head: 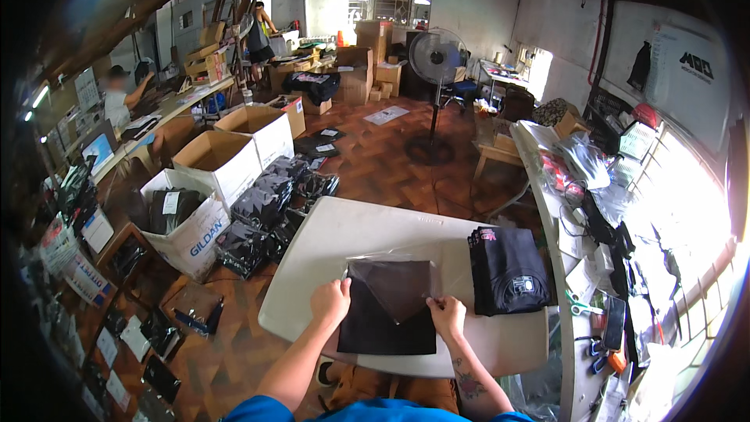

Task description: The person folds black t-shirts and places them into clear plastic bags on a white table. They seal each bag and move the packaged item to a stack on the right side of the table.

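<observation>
A folded black garment (375,328), likely a T-shirt, lies flat on the white plastic table (304,281) in front of me. A clear plastic bag (404,287) covers its upper part, with the lower end of the garment bare. My left hand (330,305) pinches the bag's left edge between thumb and fingers. On the other side, my right hand (447,315) pinches the bag's right edge. To the right of that hand, a stack of folded black T-shirts (508,269) rests on the table, with a printed neck label facing up.
Piles of bagged black garments (263,199) and open cardboard boxes (214,158) stand on the floor to the left. A pedestal fan (436,58) is beyond the table. At right, a cluttered counter (551,199) holds scissors (580,305) and a phone (614,322). Two people are farther back.
</observation>
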`<state>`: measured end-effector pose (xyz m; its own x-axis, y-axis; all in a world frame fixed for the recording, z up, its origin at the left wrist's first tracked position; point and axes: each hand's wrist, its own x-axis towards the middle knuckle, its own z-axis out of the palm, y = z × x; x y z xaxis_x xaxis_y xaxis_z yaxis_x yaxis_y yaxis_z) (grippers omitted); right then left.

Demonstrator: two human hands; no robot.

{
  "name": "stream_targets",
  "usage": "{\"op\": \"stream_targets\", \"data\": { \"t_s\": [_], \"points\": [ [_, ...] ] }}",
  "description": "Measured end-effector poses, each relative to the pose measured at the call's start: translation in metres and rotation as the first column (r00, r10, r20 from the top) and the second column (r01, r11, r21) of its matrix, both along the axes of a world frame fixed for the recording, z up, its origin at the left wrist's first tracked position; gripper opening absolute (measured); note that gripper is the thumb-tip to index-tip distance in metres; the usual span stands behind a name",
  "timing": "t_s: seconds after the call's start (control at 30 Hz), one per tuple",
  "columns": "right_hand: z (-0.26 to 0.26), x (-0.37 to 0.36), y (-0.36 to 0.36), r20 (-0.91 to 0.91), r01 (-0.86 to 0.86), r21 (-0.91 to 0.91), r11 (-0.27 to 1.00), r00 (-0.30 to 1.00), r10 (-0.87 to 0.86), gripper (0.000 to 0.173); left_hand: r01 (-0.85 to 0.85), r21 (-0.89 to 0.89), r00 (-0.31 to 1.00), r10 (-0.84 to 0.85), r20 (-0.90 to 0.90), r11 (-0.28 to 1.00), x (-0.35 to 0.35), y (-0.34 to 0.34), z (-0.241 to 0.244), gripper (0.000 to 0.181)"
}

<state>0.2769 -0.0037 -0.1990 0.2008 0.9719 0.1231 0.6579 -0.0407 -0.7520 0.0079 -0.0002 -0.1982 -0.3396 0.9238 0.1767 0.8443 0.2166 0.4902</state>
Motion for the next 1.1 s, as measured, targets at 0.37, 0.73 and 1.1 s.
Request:
{"op": "stream_targets", "data": {
  "t_s": [0.37,0.73,1.1],
  "points": [
    [-0.007,0.014,-0.012,-0.110,-0.200,-0.125,0.972,0.976,0.186,0.046,0.190,-0.087,0.974,-0.176,0.145,0.978,-0.019,-0.028,0.004,0.049],
    [0.013,0.026,-0.027,-0.862,-0.524,-0.334,0.784,0.506,-0.029,0.032,0.464,-0.226,0.250,0.118,0.961,0.857,-0.035,-0.053,0.045,0.039],
    [0.204,0.029,0.056,-0.898,-0.289,0.367,0.884,0.139,0.418,0.026,0.230,0.527,-0.426,-0.402,0.810,0.818,-0.040,0.047,0.192,0.024]
  ]
}}
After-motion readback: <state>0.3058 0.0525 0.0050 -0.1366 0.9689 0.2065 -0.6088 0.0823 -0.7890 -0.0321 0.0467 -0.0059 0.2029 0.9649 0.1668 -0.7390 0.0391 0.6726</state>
